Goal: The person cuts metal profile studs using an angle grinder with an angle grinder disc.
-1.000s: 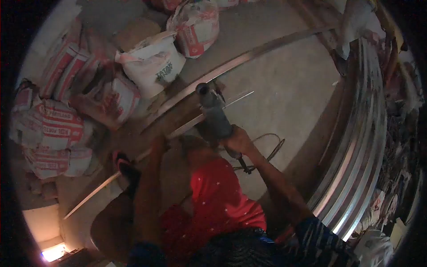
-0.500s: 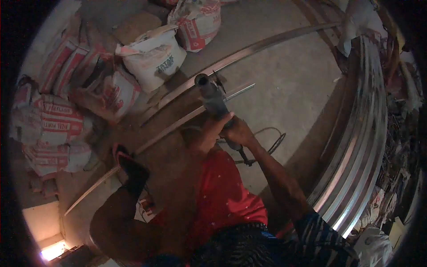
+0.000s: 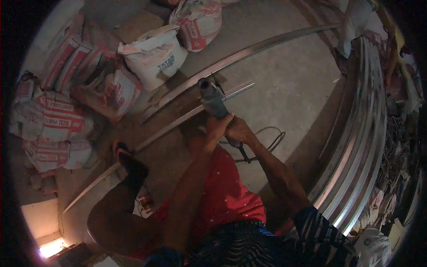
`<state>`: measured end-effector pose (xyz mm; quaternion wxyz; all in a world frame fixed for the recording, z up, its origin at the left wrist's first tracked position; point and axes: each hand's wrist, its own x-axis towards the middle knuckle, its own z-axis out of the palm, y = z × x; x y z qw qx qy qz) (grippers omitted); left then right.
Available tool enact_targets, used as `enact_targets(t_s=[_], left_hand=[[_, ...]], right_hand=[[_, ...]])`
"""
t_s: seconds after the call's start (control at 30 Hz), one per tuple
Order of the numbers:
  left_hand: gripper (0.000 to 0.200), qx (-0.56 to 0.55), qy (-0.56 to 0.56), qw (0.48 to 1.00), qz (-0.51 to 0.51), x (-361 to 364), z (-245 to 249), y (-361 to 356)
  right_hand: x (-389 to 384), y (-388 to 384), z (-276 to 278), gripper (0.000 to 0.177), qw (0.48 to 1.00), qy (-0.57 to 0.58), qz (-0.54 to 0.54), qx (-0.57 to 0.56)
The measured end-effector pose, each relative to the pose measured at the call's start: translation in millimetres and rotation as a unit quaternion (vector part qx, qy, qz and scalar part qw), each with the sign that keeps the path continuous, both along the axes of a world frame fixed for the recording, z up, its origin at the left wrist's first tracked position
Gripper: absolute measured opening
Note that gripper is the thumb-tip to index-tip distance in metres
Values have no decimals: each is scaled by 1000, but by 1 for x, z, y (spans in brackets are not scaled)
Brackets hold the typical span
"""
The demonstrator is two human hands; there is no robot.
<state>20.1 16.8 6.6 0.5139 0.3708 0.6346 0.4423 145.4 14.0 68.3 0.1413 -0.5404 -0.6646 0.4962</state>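
Note:
A dark grey angle grinder (image 3: 212, 101) is held over the floor in front of my red shorts, its head pointing away from me. A thin dark disc shows nearly edge-on at the right side of the head. My left hand (image 3: 216, 126) is wrapped round the left of its body, and my right hand (image 3: 240, 131) grips the rear part beside it. From the tool's back end a cord (image 3: 276, 144) runs out and loops on the floor. Beyond the hands, a narrow metal channel (image 3: 171, 127) lies across the floor, passing behind the grinder in this view.
A longer metal channel (image 3: 249, 51) lies farther out. Several long metal channels (image 3: 351, 173) are stacked at the right, beside scrap (image 3: 400, 178). Cement bags (image 3: 62, 113) and an open white sack (image 3: 155, 58) stand at the left. My foot (image 3: 126, 158) is near the narrow channel.
The grinder's head has dipped slightly toward me and right. My left forearm shows more clearly now. Both hands keep their grip.

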Motion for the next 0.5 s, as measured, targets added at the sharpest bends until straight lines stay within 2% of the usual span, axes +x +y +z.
enact_targets(t_s=[0.07,0.17,0.27,0.4,0.5], left_hand=[[43,-34,13,999,-9,-2,4,-5],[43,-67,33,997,-34,-5,33,-12],[43,-45,43,997,-36,-5,15,-10],[46,22,48,998,-34,-3,6,-5],[45,-45,50,996,-55,-4,13,-5]], right_hand=[[-3,-6,8,46,999,16,-26,-15],[-1,-8,-19,46,998,33,-43,-16],[-3,-6,-40,46,999,-3,-39,7],[2,-4,-36,48,1000,-4,-8,11],[3,-2,-33,47,999,-2,14,38]])
